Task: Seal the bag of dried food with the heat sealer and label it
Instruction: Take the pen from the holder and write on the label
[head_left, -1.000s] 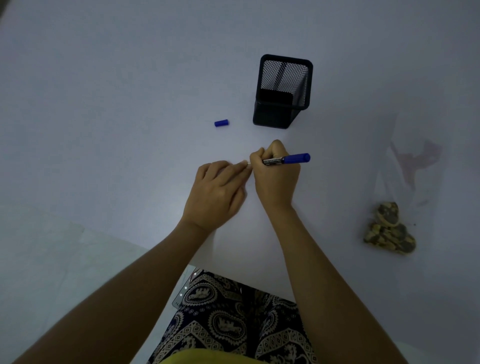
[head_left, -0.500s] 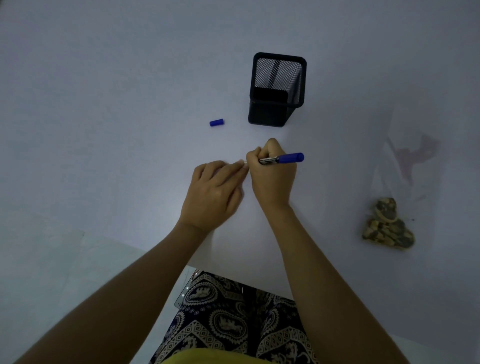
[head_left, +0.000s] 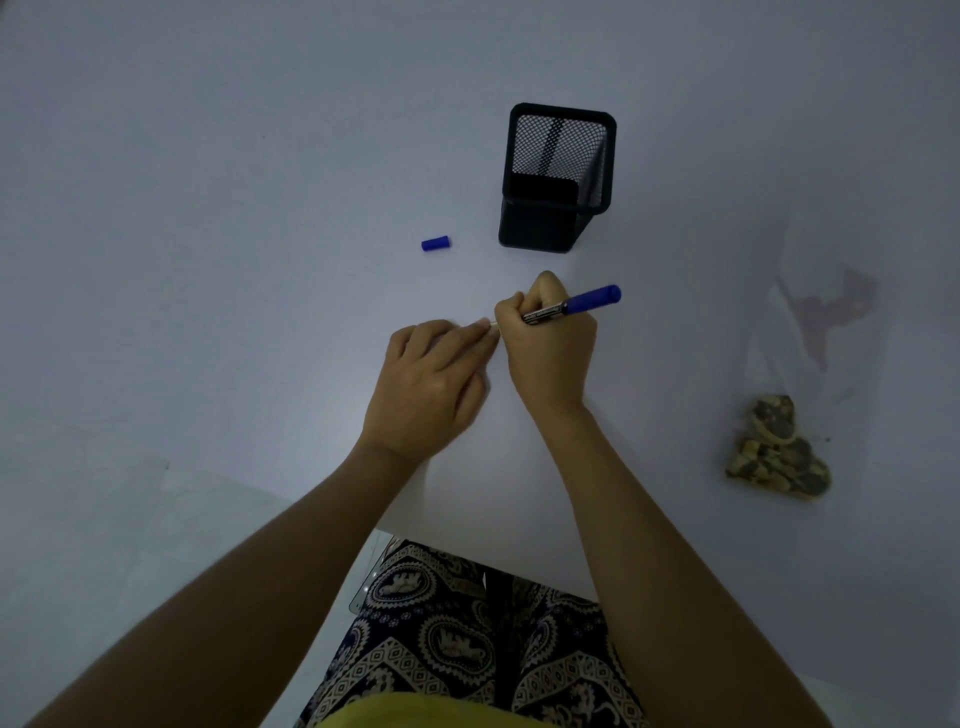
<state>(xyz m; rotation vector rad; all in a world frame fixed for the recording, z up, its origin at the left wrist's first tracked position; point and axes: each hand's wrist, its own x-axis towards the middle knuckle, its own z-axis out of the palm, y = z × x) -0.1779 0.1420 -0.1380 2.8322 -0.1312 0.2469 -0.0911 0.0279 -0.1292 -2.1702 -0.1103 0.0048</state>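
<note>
Table (head_left: 208, 208): a wide white surface, dimly lit; the person sits at its near edge, patterned trousers showing below.
Bag of dried food (head_left: 795, 395): a clear bag that lies on the table well to the right of both hands. The brown dried pieces are gathered at its near end. Nobody touches it. Whether its mouth is sealed cannot be told here, and no heat sealer is in view.
Pen holder (head_left: 558, 176): a black mesh cup standing upright beyond the hands; it looks empty.
Left hand (head_left: 431, 384): it lies palm down on the table, fingers rather straight and pointing to the marker tip. It seems to press down something small and white, probably the label, but this thing is too pale to see surely.
Right hand (head_left: 550, 343): the fingers are curled around the marker, in a writing grip.
Marker (head_left: 571, 305): the blue end points to the right and the tip points left, just beside the left fingertips.
Cap (head_left: 435, 243): small and blue, it lies alone on the table, left of the pen holder.
Step in hand: most likely writing the label.
How to do it well: the left fingers should keep the label flat and not cover the writing place; the strokes should be short and light, so the ink does not smear under the fingers.
</note>
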